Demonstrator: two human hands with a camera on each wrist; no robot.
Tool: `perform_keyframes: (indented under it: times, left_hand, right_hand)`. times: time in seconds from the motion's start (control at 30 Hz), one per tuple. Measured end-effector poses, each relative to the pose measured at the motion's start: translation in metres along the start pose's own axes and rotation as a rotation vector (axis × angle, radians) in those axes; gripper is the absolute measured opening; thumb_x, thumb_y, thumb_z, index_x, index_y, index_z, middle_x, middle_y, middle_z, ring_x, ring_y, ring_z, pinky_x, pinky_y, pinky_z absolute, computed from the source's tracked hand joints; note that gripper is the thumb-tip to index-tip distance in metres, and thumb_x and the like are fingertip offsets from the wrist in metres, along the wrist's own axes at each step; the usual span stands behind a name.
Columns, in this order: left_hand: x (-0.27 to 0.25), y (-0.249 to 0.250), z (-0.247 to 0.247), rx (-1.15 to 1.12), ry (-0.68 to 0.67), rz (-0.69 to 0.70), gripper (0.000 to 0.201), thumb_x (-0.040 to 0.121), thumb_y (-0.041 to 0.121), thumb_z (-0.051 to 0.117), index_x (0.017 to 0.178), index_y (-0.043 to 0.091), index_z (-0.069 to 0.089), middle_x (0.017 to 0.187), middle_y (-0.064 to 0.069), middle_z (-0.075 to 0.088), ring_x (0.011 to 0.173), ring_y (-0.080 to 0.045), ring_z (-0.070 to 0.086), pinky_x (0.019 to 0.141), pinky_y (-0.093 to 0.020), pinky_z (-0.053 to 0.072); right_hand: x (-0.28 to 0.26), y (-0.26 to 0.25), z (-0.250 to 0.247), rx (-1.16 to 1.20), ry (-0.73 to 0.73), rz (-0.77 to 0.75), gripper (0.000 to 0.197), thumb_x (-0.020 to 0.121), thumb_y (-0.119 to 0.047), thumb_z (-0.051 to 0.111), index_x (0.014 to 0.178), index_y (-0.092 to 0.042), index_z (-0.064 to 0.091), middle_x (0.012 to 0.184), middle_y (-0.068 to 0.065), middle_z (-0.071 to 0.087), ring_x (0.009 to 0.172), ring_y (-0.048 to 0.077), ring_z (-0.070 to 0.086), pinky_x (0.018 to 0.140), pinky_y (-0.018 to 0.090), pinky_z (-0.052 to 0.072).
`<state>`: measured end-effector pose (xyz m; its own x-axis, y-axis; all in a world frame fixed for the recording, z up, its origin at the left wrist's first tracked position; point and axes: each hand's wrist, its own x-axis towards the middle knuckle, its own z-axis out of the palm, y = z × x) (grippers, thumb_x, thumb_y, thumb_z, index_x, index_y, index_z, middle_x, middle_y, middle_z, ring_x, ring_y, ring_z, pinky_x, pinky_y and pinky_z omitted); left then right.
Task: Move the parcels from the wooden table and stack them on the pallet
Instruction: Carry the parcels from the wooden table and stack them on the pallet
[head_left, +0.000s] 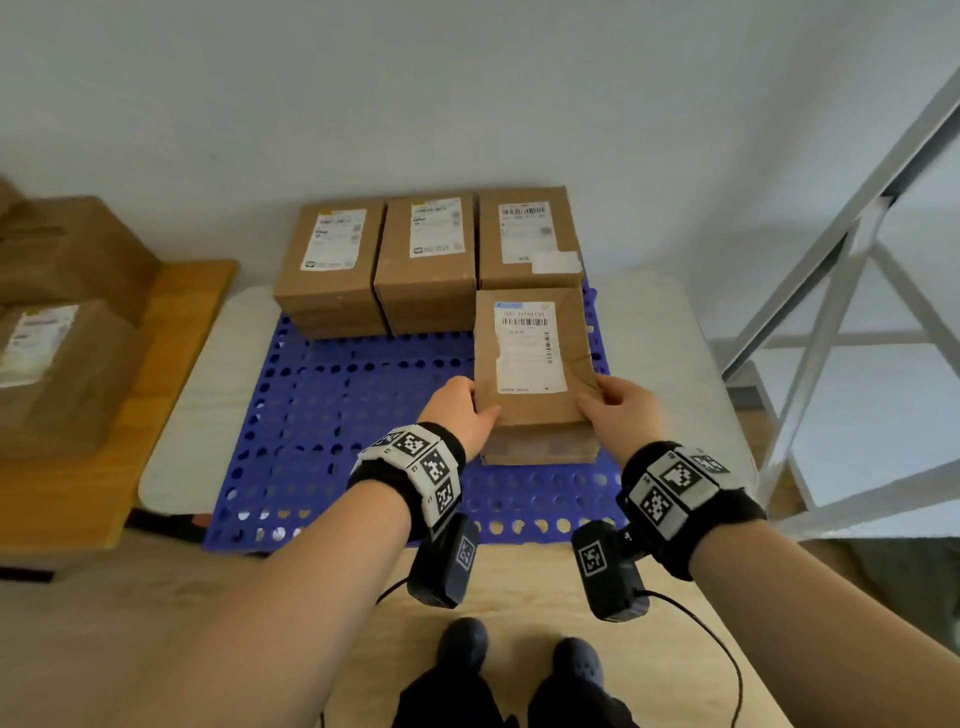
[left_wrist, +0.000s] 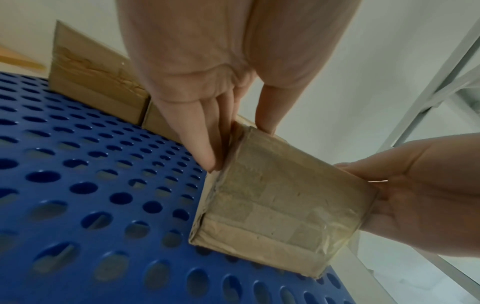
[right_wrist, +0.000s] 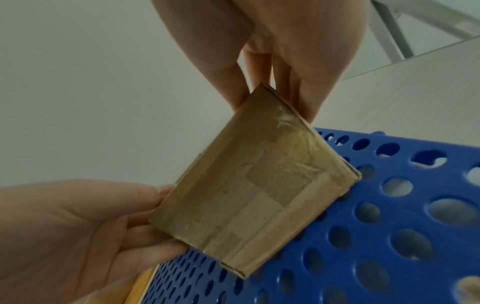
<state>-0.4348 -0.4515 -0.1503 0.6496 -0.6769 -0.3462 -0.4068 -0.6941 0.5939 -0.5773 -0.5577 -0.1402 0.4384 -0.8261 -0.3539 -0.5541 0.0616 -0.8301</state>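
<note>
Parcels (head_left: 426, 260): three sit at the pallet's (head_left: 311, 415) twelve o'clock, my left hand (head_left: 460, 410) and right hand (head_left: 618, 402) clamp a fourth parcel (head_left: 530, 358), more wait on the wooden table (head_left: 156, 332) at nine.

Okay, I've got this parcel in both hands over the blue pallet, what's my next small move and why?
Probably slide the parcel back against the right-hand box in the rear row, then let go. Your left hand and right hand grip its near corners, its base seems to touch the blue pallet, and it lines up in front of that box.
</note>
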Motion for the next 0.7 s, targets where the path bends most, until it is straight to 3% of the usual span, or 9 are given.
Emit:
perform_keyframes:
  times: [0.17, 0.3, 0.53, 0.7]
  left_hand:
    - [-0.009, 0.011, 0.002, 0.012, 0.062, 0.002, 0.035, 0.094, 0.025, 0.051, 0.126, 0.011, 0.053, 0.127, -0.005, 0.058, 0.114, -0.023, 0.055, 0.091, -0.030, 0.044]
    - [-0.011, 0.015, 0.004, 0.035, 0.041, -0.004, 0.038, 0.094, 0.027, 0.050, 0.129, 0.012, 0.049, 0.130, -0.006, 0.055, 0.116, -0.024, 0.054, 0.094, -0.031, 0.043]
    - [-0.009, 0.012, 0.004, 0.043, 0.048, 0.006, 0.038, 0.095, 0.027, 0.050, 0.130, 0.013, 0.047, 0.129, -0.006, 0.056, 0.113, -0.024, 0.055, 0.091, -0.030, 0.043]
    - [-0.004, 0.007, 0.004, 0.054, 0.026, -0.003, 0.052, 0.094, 0.033, 0.049, 0.140, 0.013, 0.038, 0.137, -0.006, 0.050, 0.122, -0.024, 0.049, 0.102, -0.037, 0.041]
  right_hand:
    - [0.003, 0.009, -0.005, 0.006, -0.095, -0.030, 0.056, 0.092, -0.028, 0.056, 0.144, -0.015, 0.038, 0.134, 0.004, 0.054, 0.117, 0.020, 0.054, 0.099, 0.035, 0.046]
    - [0.002, 0.008, -0.004, 0.044, -0.142, -0.025, 0.069, 0.089, -0.031, 0.061, 0.148, -0.017, 0.027, 0.137, 0.001, 0.051, 0.120, 0.017, 0.051, 0.095, 0.027, 0.045]
    - [0.003, 0.010, -0.002, 0.018, -0.140, -0.066, 0.075, 0.086, -0.030, 0.065, 0.148, -0.015, 0.025, 0.137, 0.001, 0.051, 0.118, 0.016, 0.052, 0.097, 0.029, 0.046]
    - [0.003, 0.008, 0.000, 0.035, -0.126, -0.058, 0.073, 0.087, -0.028, 0.064, 0.148, -0.016, 0.025, 0.137, 0.000, 0.050, 0.119, 0.015, 0.051, 0.093, 0.026, 0.044]
